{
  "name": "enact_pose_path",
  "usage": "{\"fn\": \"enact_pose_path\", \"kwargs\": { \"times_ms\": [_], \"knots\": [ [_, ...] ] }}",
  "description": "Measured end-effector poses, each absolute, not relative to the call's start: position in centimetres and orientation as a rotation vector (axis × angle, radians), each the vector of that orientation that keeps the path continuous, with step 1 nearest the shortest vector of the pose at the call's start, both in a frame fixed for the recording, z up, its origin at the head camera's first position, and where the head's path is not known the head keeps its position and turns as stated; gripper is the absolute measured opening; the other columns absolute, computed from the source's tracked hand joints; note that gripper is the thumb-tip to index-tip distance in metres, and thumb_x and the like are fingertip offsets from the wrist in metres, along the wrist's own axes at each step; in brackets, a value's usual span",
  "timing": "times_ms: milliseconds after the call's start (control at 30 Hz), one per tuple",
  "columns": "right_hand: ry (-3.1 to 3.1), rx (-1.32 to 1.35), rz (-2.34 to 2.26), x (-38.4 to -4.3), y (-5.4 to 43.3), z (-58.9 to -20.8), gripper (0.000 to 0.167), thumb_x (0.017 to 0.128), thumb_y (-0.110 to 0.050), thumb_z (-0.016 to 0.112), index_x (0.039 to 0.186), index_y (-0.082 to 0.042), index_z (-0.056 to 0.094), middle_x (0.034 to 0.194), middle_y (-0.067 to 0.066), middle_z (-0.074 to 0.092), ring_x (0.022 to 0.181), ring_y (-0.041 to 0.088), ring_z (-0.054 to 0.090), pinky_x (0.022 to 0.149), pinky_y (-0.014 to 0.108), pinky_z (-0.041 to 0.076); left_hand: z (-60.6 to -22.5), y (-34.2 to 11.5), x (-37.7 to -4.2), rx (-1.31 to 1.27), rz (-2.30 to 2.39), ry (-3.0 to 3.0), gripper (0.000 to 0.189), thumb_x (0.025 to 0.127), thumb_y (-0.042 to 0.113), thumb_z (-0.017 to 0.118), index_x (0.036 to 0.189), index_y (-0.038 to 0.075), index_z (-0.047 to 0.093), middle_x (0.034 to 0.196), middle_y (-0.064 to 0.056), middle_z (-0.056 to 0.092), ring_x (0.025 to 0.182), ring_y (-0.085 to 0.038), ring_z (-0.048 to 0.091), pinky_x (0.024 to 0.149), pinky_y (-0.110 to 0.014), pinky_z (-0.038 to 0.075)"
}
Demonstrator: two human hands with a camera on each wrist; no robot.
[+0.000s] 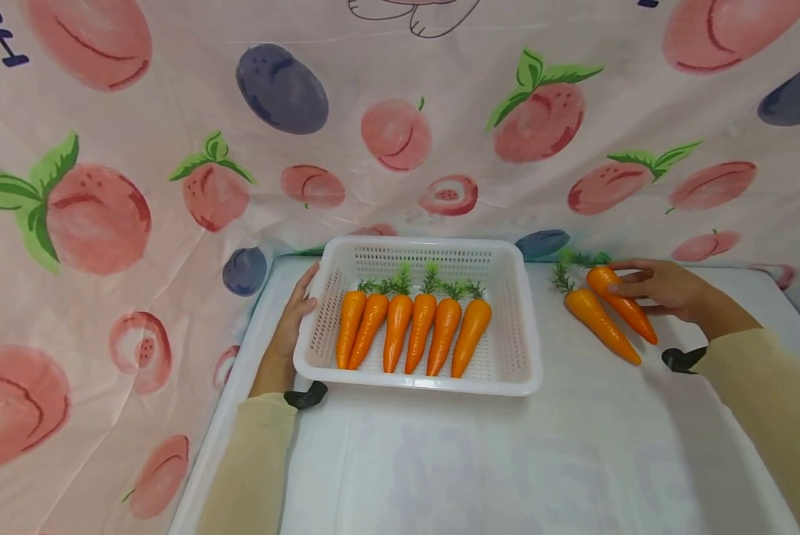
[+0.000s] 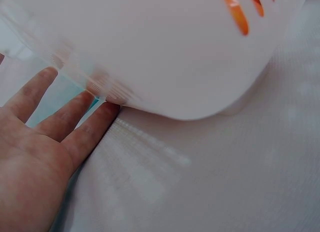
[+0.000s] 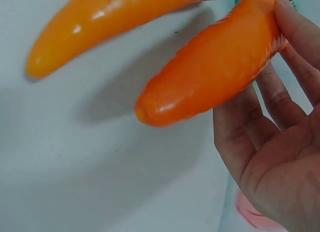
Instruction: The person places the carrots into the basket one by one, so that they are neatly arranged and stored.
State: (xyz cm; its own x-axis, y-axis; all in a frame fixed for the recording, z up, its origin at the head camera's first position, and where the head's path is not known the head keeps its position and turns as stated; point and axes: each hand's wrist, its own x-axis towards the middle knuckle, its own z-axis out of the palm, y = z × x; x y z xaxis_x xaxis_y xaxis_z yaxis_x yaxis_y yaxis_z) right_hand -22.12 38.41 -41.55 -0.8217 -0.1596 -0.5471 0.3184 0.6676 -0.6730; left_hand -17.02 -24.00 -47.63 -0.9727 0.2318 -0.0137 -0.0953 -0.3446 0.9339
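At the right of the table, my right hand (image 1: 668,290) pinches an orange carrot (image 1: 622,305) with a green leafy top. The right wrist view shows the thumb on one side of this carrot (image 3: 210,67) and fingers behind it, its tip off the white surface. Just beside it another carrot (image 1: 601,325) lies on the table. My left hand (image 1: 286,334) touches the left side of a white perforated plastic basket (image 1: 416,380), its fingers (image 2: 65,114) fairly straight against the outer wall. Several carrots (image 1: 421,334) lie side by side in the basket, leafy tops toward the far wall.
A white cloth covers the table (image 1: 440,461). Behind and to the left hangs a pale pink curtain (image 1: 346,67) printed with peaches and dark blue fruit; it meets the table's far edge. A black strap (image 1: 682,360) shows at the right wrist.
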Motion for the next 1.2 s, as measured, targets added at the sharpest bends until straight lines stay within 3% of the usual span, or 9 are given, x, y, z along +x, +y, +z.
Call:
{"fn": "enact_pose_path", "kwargs": {
  "times_ms": [167, 400, 667, 967, 1200],
  "knots": [
    [2.323, 0.111, -1.065, -21.8, 38.1, -40.3, 0.089, 0.095, -0.051, 0.066, 0.162, -0.01, 0.024, 0.158, 0.033, 0.03, 0.13, 0.04, 0.051, 0.102, 0.054, 0.054, -47.6, -24.0, -17.0, 0.18, 2.416, 1.668, 0.071, 0.095, 0.015, 0.039, 0.163, 0.032, 0.023, 0.167, -0.005, 0.029, 0.146, -0.03, 0.038, 0.109, -0.037, 0.049],
    [2.314, 0.084, -1.084, -22.0, 37.9, -39.2, 0.084, 0.097, -0.048, 0.065, 0.161, -0.013, 0.024, 0.159, 0.03, 0.031, 0.117, 0.02, 0.059, 0.101, 0.054, 0.054, -47.3, -24.1, -16.7, 0.178, 2.38, 1.699, 0.068, 0.097, 0.017, 0.038, 0.16, 0.038, 0.026, 0.169, -0.001, 0.027, 0.148, -0.029, 0.035, 0.111, -0.037, 0.047],
    [2.307, 0.034, -1.086, -22.0, 36.9, -37.7, 0.081, 0.099, -0.045, 0.063, 0.162, -0.014, 0.022, 0.159, 0.029, 0.031, 0.126, 0.028, 0.053, 0.101, 0.056, 0.054, -47.4, -24.1, -16.8, 0.193, 2.376, 1.715, 0.068, 0.097, 0.018, 0.039, 0.161, 0.038, 0.025, 0.169, -0.001, 0.025, 0.149, -0.03, 0.034, 0.111, -0.036, 0.048],
    [2.273, -0.011, -1.149, -21.5, 35.2, -36.0, 0.073, 0.101, -0.039, 0.061, 0.161, -0.017, 0.025, 0.156, 0.023, 0.037, 0.118, 0.02, 0.058, 0.099, 0.053, 0.056, -47.4, -23.9, -16.8, 0.205, 2.39, 1.702, 0.069, 0.096, 0.017, 0.039, 0.161, 0.036, 0.026, 0.168, -0.003, 0.027, 0.147, -0.029, 0.036, 0.111, -0.038, 0.048],
    [2.26, -0.045, -1.164, -21.2, 32.9, -34.4, 0.071, 0.101, -0.039, 0.061, 0.16, -0.019, 0.027, 0.15, 0.018, 0.043, 0.117, 0.022, 0.059, 0.099, 0.052, 0.056, -47.5, -24.0, -16.8, 0.218, 2.381, 1.708, 0.068, 0.098, 0.016, 0.037, 0.161, 0.036, 0.025, 0.169, -0.002, 0.026, 0.147, -0.026, 0.036, 0.111, -0.034, 0.047]
  ]
}}
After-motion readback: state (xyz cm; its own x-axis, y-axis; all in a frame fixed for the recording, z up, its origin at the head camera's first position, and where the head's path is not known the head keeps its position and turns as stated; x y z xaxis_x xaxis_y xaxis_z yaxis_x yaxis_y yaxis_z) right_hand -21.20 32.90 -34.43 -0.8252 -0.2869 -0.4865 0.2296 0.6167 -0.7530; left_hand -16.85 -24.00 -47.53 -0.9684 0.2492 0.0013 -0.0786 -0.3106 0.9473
